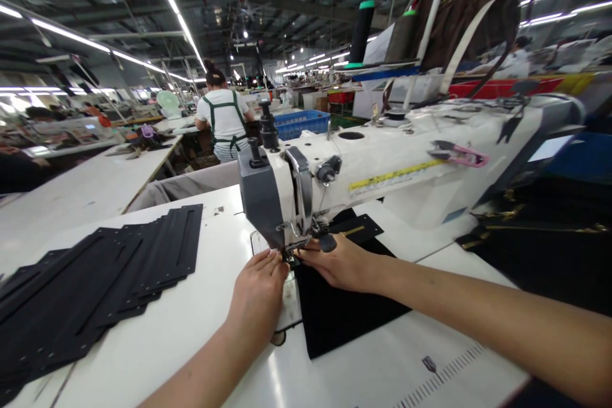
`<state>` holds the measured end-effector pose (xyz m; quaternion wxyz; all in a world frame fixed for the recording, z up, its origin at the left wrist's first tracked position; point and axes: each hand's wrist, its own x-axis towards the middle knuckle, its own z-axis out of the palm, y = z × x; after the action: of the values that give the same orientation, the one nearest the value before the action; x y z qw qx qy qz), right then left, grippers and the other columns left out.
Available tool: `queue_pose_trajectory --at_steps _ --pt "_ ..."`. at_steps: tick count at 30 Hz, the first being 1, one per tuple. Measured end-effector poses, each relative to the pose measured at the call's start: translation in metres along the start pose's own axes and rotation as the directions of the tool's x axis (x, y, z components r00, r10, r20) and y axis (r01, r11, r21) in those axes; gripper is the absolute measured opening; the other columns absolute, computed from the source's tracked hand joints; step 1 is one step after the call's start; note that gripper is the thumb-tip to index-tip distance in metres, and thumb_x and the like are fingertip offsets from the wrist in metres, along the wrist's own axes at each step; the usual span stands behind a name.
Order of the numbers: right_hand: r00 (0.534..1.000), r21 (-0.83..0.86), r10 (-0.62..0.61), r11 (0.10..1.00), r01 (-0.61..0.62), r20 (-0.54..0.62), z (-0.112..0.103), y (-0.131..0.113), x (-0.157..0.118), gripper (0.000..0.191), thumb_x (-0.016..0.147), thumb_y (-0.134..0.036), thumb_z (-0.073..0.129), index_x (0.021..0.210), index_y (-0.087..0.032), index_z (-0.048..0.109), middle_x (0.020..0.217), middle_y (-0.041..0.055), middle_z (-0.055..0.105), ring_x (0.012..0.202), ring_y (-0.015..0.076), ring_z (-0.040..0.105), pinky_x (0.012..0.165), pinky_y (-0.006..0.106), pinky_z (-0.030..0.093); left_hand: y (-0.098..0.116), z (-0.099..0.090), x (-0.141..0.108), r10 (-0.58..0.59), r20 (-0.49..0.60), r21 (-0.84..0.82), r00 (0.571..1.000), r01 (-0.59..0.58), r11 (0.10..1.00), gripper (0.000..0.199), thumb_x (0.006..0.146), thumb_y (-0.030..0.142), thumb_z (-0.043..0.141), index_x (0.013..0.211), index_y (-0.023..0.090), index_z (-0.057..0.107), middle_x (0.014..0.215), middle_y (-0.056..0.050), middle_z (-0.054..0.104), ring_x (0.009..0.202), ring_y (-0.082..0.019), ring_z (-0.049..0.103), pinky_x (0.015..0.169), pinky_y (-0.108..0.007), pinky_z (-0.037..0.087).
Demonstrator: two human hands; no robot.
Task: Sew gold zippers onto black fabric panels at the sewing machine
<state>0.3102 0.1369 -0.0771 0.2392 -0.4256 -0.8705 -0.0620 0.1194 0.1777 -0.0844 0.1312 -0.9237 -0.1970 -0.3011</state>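
Under the needle of a white sewing machine (373, 162) lies a black fabric panel (344, 312), its lower part spread over the table. My left hand (261, 287) is just left of the presser foot, fingertips pinched together; what is between them is hidden. My right hand (342, 261) rests on the panel right of the needle, fingers closed at its edge close to the foot, with the fingertips partly covered by the machine. Behind this hand, a black strip with a gold zipper (354, 229) lies on the panel.
Overlapping black pieces with slots (105, 280) lie at left. Pink-handled thread snips (461, 154) sit on the machine arm, beside a yellow measuring tape (396, 175). Black zippered pieces (549, 248) are at right. A person (224, 115) stands ahead by a blue crate (301, 124).
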Motion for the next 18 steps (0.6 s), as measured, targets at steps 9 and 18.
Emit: queue_pose_trajectory --at_steps 9,18 --pt "0.998 0.061 -0.032 0.998 0.035 -0.048 0.0032 0.001 -0.0016 0.017 0.084 -0.009 0.043 0.09 -0.017 0.057 0.089 0.0079 0.063 0.091 0.0178 0.059 0.08 0.03 0.048 -0.0006 0.0002 -0.0029 0.008 -0.046 0.013 0.999 -0.007 1.0 0.023 0.086 0.009 0.039 0.077 0.012 0.061 0.083 -0.01 0.069 0.079 -0.02 0.066 0.08 -0.035 0.053" --pt "0.997 0.111 -0.004 0.994 0.013 -0.081 0.0038 -0.0031 -0.0051 0.018 0.083 -0.01 0.046 0.094 -0.018 0.057 0.091 0.0074 0.064 0.092 0.0179 0.059 0.082 0.03 0.047 0.0037 -0.0035 -0.0036 0.02 -0.054 -0.004 0.998 -0.021 1.0 0.023 0.086 0.008 0.04 0.077 0.013 0.06 0.084 -0.01 0.069 0.08 -0.019 0.066 0.08 -0.034 0.054"
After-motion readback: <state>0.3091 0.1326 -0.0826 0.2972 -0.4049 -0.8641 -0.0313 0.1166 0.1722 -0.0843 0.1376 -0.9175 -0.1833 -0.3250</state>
